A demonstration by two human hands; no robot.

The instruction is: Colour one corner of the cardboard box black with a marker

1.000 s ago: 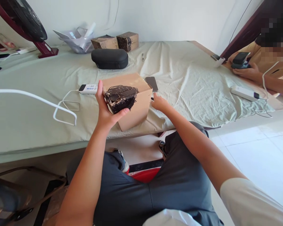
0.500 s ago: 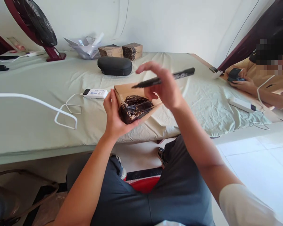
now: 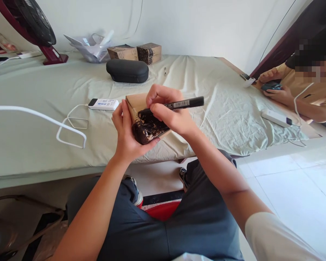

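A small brown cardboard box (image 3: 137, 102) is tilted at the table's front edge, one face largely scribbled over in shiny black ink. My left hand (image 3: 126, 132) grips it from the left and below, fingers along its left edge and thumb along the lower edge. Between the fingers and thumb of my right hand (image 3: 168, 108) is a black marker pen (image 3: 188, 103), its rear end pointing right. The pen's tip is at the inked face, partly hidden by my fingers, so contact is hard to make out.
Behind the box lie a black zip case (image 3: 127, 70), two scribbled cardboard boxes (image 3: 149, 53) and a plastic basket (image 3: 91, 52). A white power bank (image 3: 104, 104) with a cable lies left; a fan (image 3: 47, 43) stands farther back. Another person's hands (image 3: 278, 88) hold a dark object at right.
My right hand has come down and left onto the box, its fingers closing into a writing grip around the marker pen. The view has shifted slightly; my left hand keeps its hold.
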